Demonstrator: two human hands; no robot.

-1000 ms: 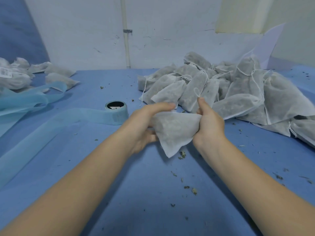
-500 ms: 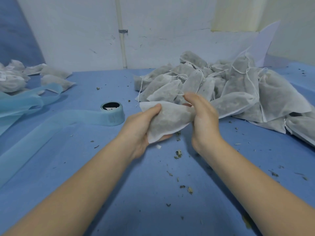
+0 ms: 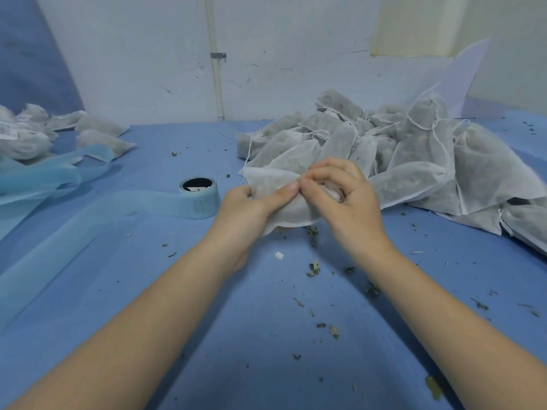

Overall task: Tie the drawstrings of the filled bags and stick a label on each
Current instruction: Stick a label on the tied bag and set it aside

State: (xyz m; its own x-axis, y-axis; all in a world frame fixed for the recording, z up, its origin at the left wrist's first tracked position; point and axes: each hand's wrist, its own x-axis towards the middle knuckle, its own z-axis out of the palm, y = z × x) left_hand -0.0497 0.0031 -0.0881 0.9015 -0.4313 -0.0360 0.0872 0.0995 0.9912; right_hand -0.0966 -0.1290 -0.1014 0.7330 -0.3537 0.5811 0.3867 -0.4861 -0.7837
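Your fingers (image 3: 284, 192) curl round one filled white mesh drawstring bag (image 3: 268, 184), held just above the blue surface (image 3: 266, 335) mid-width: your left hand (image 3: 251, 208) steadies its body while your right hand (image 3: 340, 196) pinches its mouth, likely gathering the strings to tie.

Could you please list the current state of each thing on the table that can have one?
held bag: filled, gripped in both hands
left hand: gripping the bag
right hand: pinching at the bag's top
bag pile: heaped, strings loose
label roll: partly unrolled
left bags: lying apart
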